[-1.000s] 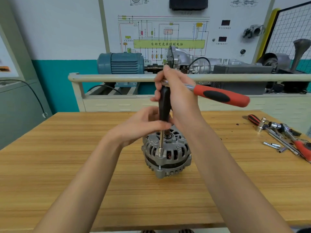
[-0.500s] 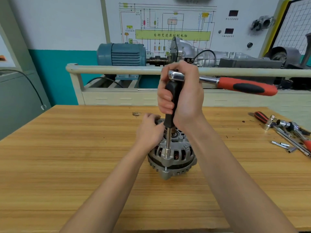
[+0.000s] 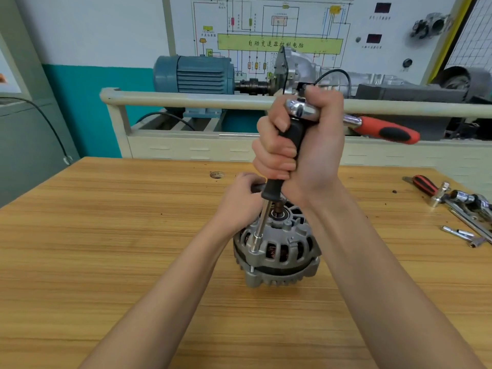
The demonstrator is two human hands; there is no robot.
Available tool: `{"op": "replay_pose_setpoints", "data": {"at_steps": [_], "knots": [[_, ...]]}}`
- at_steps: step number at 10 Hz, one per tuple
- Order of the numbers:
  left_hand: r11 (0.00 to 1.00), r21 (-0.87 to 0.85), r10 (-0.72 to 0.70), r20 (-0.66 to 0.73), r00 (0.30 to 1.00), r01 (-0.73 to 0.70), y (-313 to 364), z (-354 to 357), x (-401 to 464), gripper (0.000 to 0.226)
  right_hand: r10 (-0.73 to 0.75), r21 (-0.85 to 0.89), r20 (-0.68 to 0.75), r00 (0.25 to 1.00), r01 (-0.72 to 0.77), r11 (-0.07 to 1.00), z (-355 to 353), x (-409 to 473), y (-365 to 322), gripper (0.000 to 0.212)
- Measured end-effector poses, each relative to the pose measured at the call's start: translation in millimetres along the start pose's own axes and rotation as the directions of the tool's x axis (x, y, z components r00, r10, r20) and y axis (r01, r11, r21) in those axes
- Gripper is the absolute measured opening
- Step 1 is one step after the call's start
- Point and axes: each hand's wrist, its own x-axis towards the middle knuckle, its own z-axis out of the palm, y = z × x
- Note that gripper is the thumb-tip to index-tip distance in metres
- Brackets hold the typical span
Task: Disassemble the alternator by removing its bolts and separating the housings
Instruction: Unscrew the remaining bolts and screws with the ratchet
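A grey alternator (image 3: 282, 251) stands upright on the wooden table (image 3: 106, 235), its shaft end facing up. My right hand (image 3: 300, 147) grips the black handle of a vertical socket driver (image 3: 269, 193). A ratchet with a red and black handle (image 3: 386, 130) sits on the driver's top and points right. The driver's socket (image 3: 257, 242) sits on a bolt at the housing's left front edge. My left hand (image 3: 239, 201) holds the alternator's top left side with curled fingers. Another bolt head (image 3: 251, 269) shows lower on the housing.
Loose tools (image 3: 463, 206) lie at the table's right edge: a red-handled tool, sockets and extension bars. Behind the table runs a beige rail (image 3: 186, 101) with a blue electric motor (image 3: 197, 74) and a gearbox rig. A small hole (image 3: 217, 174) marks the tabletop.
My left hand has dropped from the driver's shaft to the alternator's top left side. My right hand has closed fully round the black handle, and the ratchet's red handle has swung further right.
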Motion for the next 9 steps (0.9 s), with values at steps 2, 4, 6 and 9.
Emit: {"op": "replay_pose_setpoints", "data": {"at_steps": [2, 4, 6, 9], "knots": [[0.998, 0.019, -0.059, -0.108, 0.992, 0.062, -11.4, 5.6, 1.6, 0.03, 0.132, 0.036, 0.046, 0.99, -0.134, 0.99, -1.2, 11.3, -2.4, 0.054], [0.986, 0.156, -0.041, -0.114, 0.993, 0.059, -8.0, 8.8, -0.1, 0.03, -0.027, -0.166, -0.084, 0.996, 0.013, 0.986, 6.0, -4.5, 0.9, 0.054], [0.875, 0.432, -0.142, -0.203, 0.969, 0.219, 0.1, 12.2, -12.2, 0.046, -0.251, -0.536, -0.223, 0.942, 0.097, 0.839, 11.6, -22.3, -3.4, 0.039], [0.532, 0.785, -0.223, -0.232, 0.947, 0.317, 19.4, 11.6, -20.1, 0.064, -0.338, -0.634, -0.499, 0.798, -0.07, 0.77, 9.8, -49.0, -5.9, 0.03]]}}
